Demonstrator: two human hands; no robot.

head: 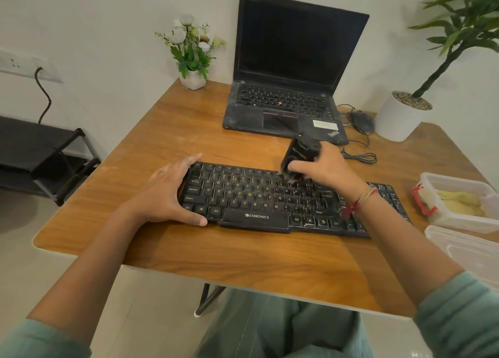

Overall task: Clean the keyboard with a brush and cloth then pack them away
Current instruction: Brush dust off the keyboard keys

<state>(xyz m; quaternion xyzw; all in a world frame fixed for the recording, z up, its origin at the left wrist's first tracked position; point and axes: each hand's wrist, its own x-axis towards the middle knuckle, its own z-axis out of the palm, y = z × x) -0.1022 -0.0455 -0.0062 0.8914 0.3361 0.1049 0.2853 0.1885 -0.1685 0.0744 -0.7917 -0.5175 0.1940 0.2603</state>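
— Where did the keyboard (251,198) lie?
— Flat on the tabletop (189,131). The left grip (167,193) clasped its end; the right grip (316,168) wrapped a chunky brush (301,152), bristles on the keys beneath. Likely light and rigid: steady its edges.

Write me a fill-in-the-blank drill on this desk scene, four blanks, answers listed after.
1. The left hand holds the keyboard at its ____ end.
2. The right hand grips a black brush, bristles pointed ____ onto the keys.
3. The laptop behind the keyboard has its lid ____.
4. The clear container on the right holds a ____ cloth.
Missing words: left; down; open; yellow.
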